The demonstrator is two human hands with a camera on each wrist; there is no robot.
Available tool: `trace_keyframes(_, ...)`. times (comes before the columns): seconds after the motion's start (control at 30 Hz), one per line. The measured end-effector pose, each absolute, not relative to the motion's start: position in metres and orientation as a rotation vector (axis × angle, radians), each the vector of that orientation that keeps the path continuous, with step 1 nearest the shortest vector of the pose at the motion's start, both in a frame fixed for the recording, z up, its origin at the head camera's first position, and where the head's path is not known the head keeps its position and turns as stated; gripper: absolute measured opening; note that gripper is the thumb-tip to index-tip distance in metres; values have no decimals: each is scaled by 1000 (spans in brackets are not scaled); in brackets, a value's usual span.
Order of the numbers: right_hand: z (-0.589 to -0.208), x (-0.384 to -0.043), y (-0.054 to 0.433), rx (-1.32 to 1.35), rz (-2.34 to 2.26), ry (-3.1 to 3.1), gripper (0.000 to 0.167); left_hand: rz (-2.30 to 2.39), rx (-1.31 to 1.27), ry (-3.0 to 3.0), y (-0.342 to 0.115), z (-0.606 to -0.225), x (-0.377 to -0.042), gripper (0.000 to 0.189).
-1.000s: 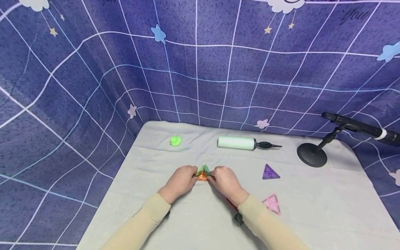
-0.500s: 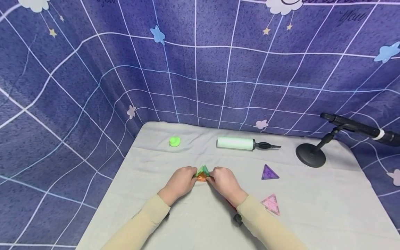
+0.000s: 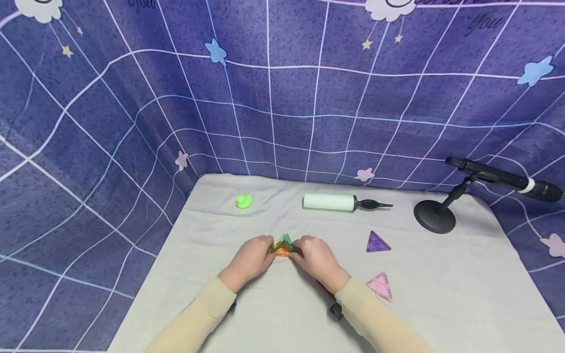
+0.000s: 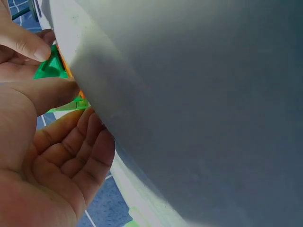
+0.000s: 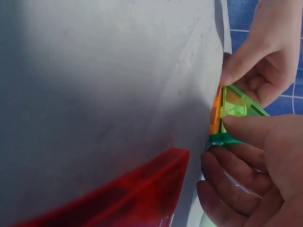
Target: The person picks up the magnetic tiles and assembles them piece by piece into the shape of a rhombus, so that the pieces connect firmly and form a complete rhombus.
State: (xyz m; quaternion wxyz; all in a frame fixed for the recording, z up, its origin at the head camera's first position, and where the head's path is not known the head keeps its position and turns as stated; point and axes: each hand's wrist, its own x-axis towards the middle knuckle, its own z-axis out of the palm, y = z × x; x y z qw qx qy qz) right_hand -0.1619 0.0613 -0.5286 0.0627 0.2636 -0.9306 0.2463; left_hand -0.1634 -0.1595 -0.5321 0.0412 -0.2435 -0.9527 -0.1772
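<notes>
Both hands hold a small cluster of triangular magnetic tiles low over the middle of the table. My left hand (image 3: 250, 260) pinches the light green tile (image 4: 78, 105) between thumb and fingers. Opposite it, my right hand (image 3: 319, 260) pinches the darker green tile (image 5: 223, 138) the same way. Those two tiles stand up, leaning together at the back, and an orange tile (image 3: 282, 250) sits on the near side between them. Fingers cover the tiles' outer corners. A red tile (image 5: 142, 194) lies below the right hand, mostly hidden by the forearm in the head view.
To the right lie a purple triangle tile (image 3: 377, 242) and a pink one (image 3: 380, 286). Along the back are a green toy duck (image 3: 243, 201), a pale hand pump (image 3: 330, 202) with a black nozzle, and a black stand (image 3: 435, 216). A patterned curtain (image 3: 309, 98) hangs behind.
The head view has shifted slightly, so the whole scene sits a little further left. Both hands keep their hold on the tiles, with barely any movement over the table.
</notes>
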Motion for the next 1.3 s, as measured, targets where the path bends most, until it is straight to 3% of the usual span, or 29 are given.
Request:
trace_keyframes(0.33,-526,-161,81,763,806,-2849,26,-522,-693,-2941,-158,-530,-158,21)
trace_keyframes(0.7,-525,-161,117,625,809,-2810,23,-436,-589,-2926,-151,-527,-145,27)
trace_keyframes(0.93,-525,-164,147,557,787,-2779,24,-490,-772,-2904,-137,-522,-134,40)
trace_keyframes(1.3,-533,-165,197,483,700,-2725,26,-532,-981,-2938,-96,-524,-124,27)
